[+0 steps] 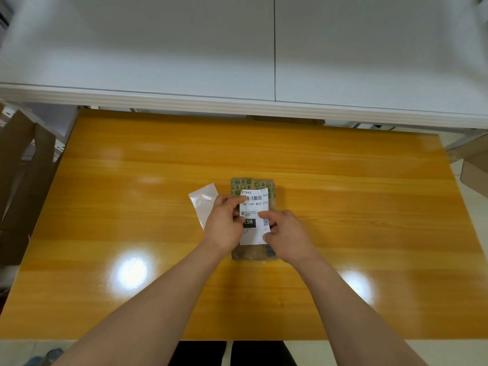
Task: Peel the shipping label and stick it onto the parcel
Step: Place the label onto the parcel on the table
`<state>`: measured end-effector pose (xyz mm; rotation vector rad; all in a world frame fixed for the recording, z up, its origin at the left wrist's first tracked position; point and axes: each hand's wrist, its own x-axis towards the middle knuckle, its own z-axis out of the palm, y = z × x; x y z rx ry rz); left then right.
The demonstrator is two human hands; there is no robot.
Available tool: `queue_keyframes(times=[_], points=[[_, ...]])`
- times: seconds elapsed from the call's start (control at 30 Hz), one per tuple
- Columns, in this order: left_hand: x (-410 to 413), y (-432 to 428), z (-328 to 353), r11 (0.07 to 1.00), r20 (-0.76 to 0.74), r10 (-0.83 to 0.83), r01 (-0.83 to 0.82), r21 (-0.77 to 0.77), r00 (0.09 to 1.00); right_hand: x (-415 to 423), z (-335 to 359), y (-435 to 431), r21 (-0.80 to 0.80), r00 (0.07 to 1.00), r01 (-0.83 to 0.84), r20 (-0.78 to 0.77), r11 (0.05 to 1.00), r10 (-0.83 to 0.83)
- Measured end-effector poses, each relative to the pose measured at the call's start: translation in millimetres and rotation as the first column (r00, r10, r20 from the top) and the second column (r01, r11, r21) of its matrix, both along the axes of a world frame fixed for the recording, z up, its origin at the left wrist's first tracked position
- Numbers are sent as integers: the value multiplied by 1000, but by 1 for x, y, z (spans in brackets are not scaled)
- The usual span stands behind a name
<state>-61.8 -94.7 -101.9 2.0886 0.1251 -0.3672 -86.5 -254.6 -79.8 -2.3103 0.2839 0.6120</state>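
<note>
A brown parcel with green printed tape at its far end lies in the middle of the orange wooden table. The white shipping label, with a barcode and the code 15H, lies over the parcel's top. My left hand pinches the label's left edge. My right hand holds the label's lower right edge with its fingers. A glossy white backing sheet lies on the table left of the parcel, partly under my left hand.
A white cabinet or counter runs along the table's far side. Flattened cardboard leans at the left of the table, and more cardboard shows at the right edge.
</note>
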Motion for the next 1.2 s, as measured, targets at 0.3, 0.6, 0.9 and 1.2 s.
queue_keyframes(times=[0.3, 0.6, 0.9, 1.2], points=[[1, 0, -2, 997, 4, -39, 38, 68, 999, -1, -2, 1, -46, 1000, 1, 17, 999, 0], [5, 3, -4, 989, 1, -70, 69, 131, 998, -3, -5, 1, -48, 1000, 4, 20, 999, -3], [8, 3, -2, 983, -36, -97, 101, 154, 995, -5, -8, 0, -39, 1000, 14, 10, 999, -14], [10, 3, 2, 972, -83, -139, 152, 180, 987, -7, -8, 4, -25, 999, 33, 11, 999, -32]])
